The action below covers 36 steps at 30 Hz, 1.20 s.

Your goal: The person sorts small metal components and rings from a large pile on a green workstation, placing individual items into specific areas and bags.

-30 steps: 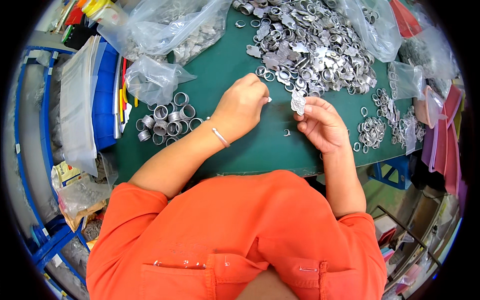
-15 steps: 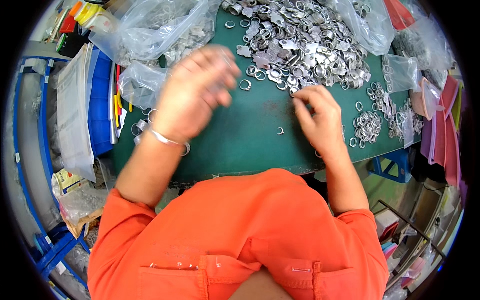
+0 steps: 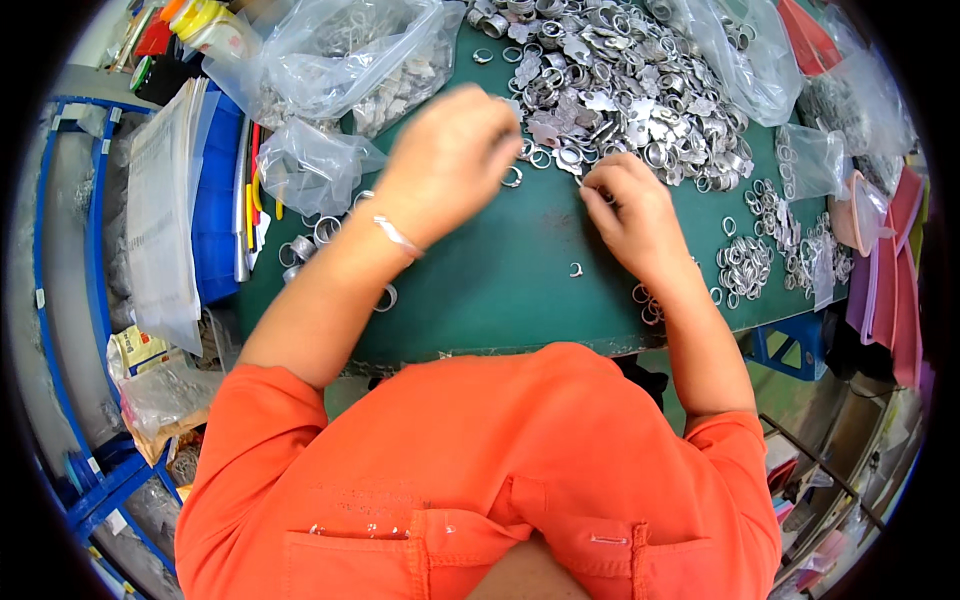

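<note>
A large heap of silvery metal rings (image 3: 620,85), many with broad flat tops, lies on the green tabletop (image 3: 480,290) at the far side. My right hand (image 3: 640,220) is at the heap's near edge, thumb and fingers pinched on a small silvery ring (image 3: 579,182), mostly hidden by the fingertips. By the heap's left edge is my left hand (image 3: 450,170), curled and smeared by motion; whether it holds anything does not show. One small ring (image 3: 576,270) lies alone between my forearms. Another ring (image 3: 512,177) lies beside the left hand.
Clear plastic bags (image 3: 340,60) of metal parts stand at the far left, near a blue tray (image 3: 222,200) with papers. Smaller ring piles (image 3: 745,268) sit to the right, and wider rings (image 3: 325,230) lie by my left forearm. A blue stool (image 3: 795,345) stands below the table's right edge.
My left hand has swung right to the heap's left edge, its fingers now more curled. My right hand stays pinched near the heap. The whole view has shifted slightly.
</note>
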Available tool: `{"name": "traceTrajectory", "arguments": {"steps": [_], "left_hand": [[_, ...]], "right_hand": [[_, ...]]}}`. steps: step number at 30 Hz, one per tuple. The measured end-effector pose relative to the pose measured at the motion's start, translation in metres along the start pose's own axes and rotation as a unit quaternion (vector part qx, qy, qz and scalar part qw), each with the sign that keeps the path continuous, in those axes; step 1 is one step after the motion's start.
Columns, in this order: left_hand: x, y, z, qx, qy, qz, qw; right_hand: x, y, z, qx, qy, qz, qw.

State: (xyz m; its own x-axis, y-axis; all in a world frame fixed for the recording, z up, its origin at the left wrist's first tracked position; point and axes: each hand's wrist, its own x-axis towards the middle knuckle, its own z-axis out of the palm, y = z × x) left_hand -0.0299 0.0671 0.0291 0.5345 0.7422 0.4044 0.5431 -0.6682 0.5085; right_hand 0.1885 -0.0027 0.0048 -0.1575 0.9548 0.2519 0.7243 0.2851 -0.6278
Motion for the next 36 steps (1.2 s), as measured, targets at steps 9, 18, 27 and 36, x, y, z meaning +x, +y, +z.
{"name": "traceTrajectory", "arguments": {"steps": [9,18,27,36], "left_hand": [[-0.027,0.001,0.043,-0.043,-0.058,-0.059,0.996],[-0.022,0.077,0.096,-0.212,-0.068,0.168,0.96],[-0.006,0.062,0.107,-0.058,-0.019,0.138,0.989],[-0.026,0.034,0.069,0.03,-0.084,0.053,0.995]], "right_hand": [[-0.048,0.049,-0.077,0.526,0.099,0.225,0.814],[-0.086,0.015,-0.079,0.025,-0.04,0.234,0.971],[-0.074,0.016,-0.061,-0.04,0.025,0.116,0.992],[-0.033,0.012,-0.014,-0.06,-0.011,0.011,0.998]]}}
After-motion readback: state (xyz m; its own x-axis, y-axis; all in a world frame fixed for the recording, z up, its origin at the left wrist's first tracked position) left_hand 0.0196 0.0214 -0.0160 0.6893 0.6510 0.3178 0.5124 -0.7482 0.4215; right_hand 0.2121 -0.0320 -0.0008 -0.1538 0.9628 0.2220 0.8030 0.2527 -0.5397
